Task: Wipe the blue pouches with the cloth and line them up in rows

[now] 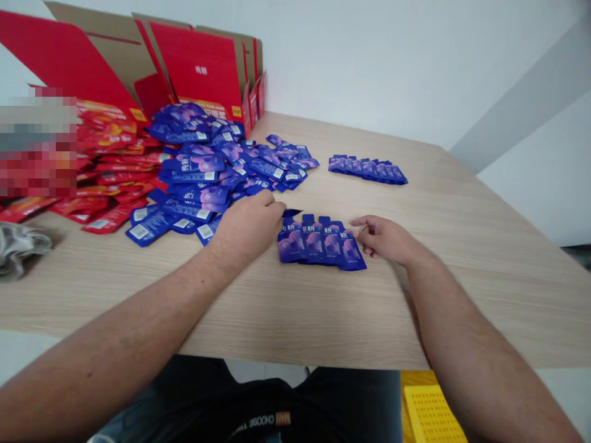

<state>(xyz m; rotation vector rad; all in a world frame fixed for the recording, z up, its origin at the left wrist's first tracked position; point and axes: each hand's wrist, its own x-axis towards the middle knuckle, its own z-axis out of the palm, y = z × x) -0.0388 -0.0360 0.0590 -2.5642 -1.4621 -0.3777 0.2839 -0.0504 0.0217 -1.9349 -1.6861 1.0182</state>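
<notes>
A short row of overlapping blue-purple pouches [314, 243] lies face up on the table in front of me, their spouts or tabs pointing away. My left hand [252, 221] is closed at the left end of this row, pinching another dark blue pouch [290, 213], most of which my fingers hide. At the row's right end, my right hand [381, 239] has its fingers curled, with thumb and index finger closed at the upper corner of the last pouch [352, 251]. Left of the row spreads a loose heap of the same blue-purple pouches [198, 163].
Farther back lies a second overlapped row of blue-purple pouches [368, 169]. Red pouches [113, 175] are piled at the left, before open red cardboard boxes [198, 61]. A crumpled grey cloth [21, 249] lies at the left. A yellow perforated crate [434, 412] stands below the table's front edge.
</notes>
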